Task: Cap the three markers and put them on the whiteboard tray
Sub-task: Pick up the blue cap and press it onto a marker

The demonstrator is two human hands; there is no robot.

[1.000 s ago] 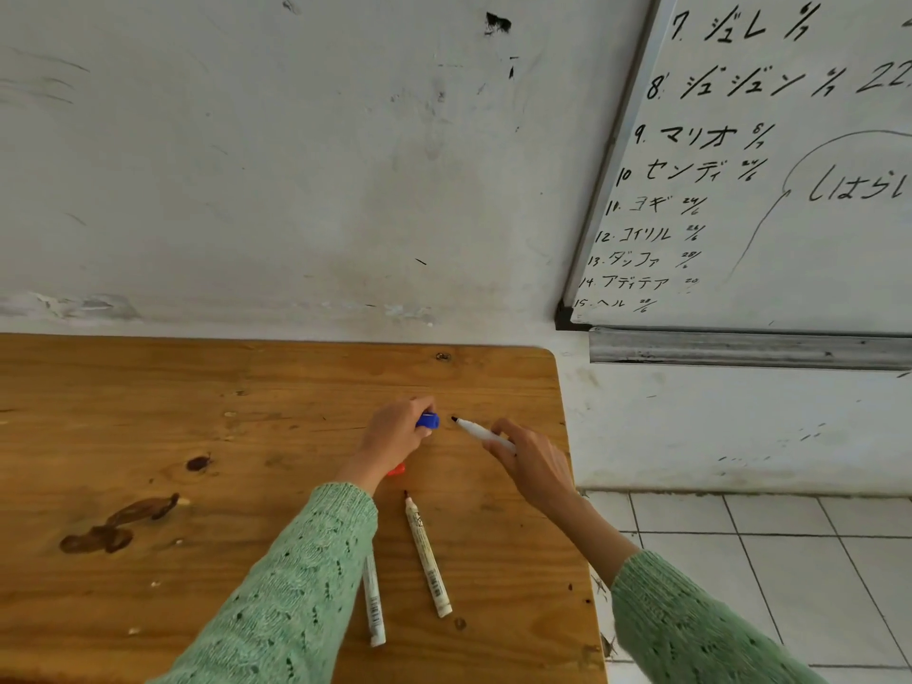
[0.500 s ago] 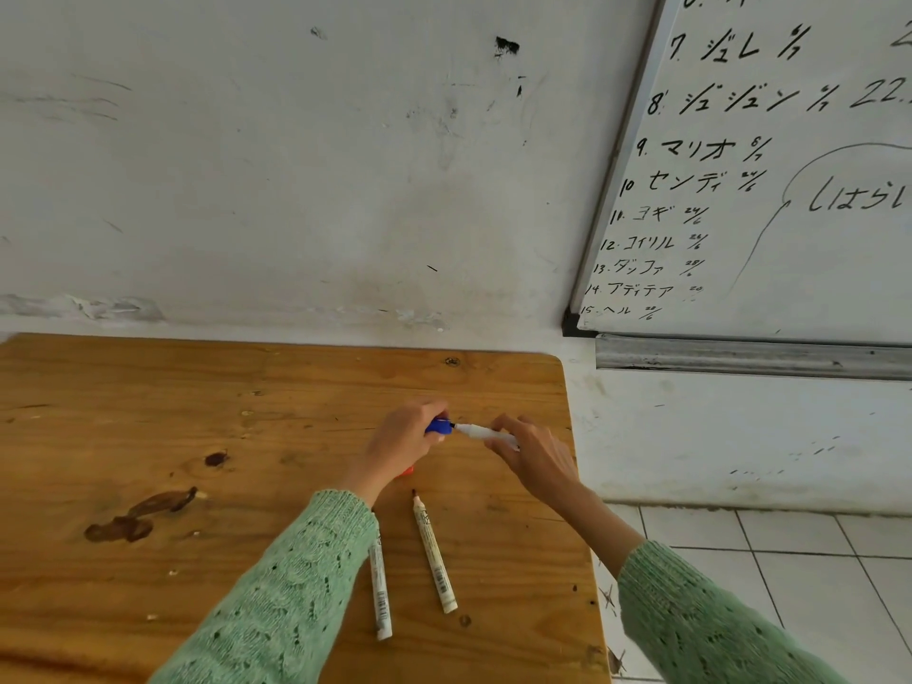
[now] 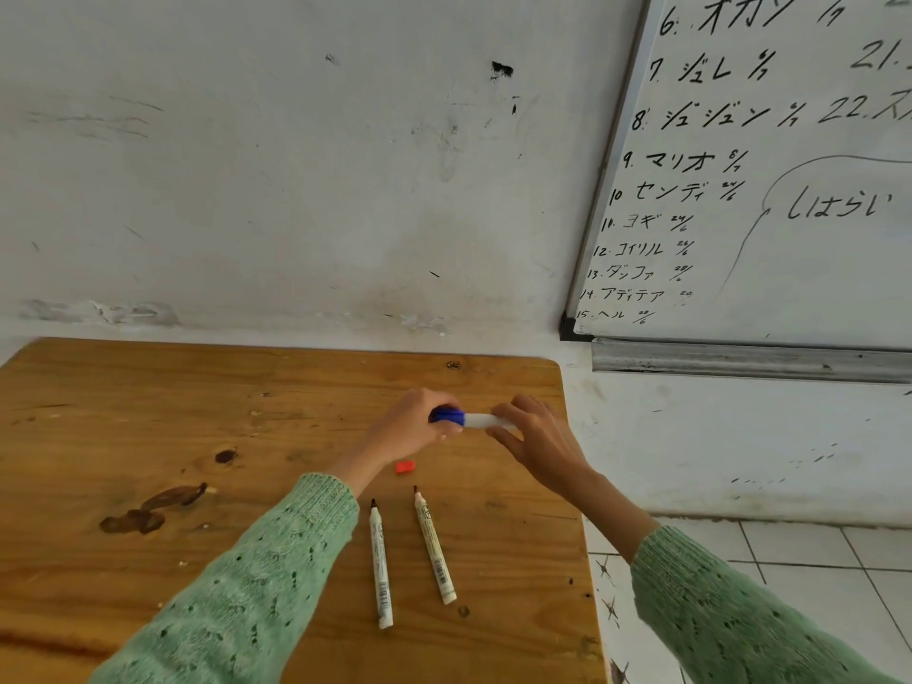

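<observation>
Above the wooden table [image 3: 148, 412], my left hand [image 3: 412, 429] grips a blue cap [image 3: 448, 416] that sits on the end of a white marker [image 3: 481, 420]. My right hand [image 3: 540, 436] holds that marker's barrel. Both hands are close together, the marker lying level between them. Two uncapped white markers lie side by side on the table nearer to me, the left marker [image 3: 381, 565] and the right marker [image 3: 434, 548], tips pointing away. A small red cap [image 3: 405, 467] lies on the wood just below my left hand. The metal whiteboard tray [image 3: 740, 362] runs along the wall at the right.
The whiteboard [image 3: 789, 190] above the tray carries black handwriting. The table's right edge ends near the markers, with tiled floor [image 3: 789, 560] beyond it. Dark stains [image 3: 148, 510] mark the wood at the left. A scuffed white wall stands behind the table.
My hands came together: the marker tip, apart from the blue cap a second ago, is now inside it. The red cap, earlier hidden under my left hand, now shows.
</observation>
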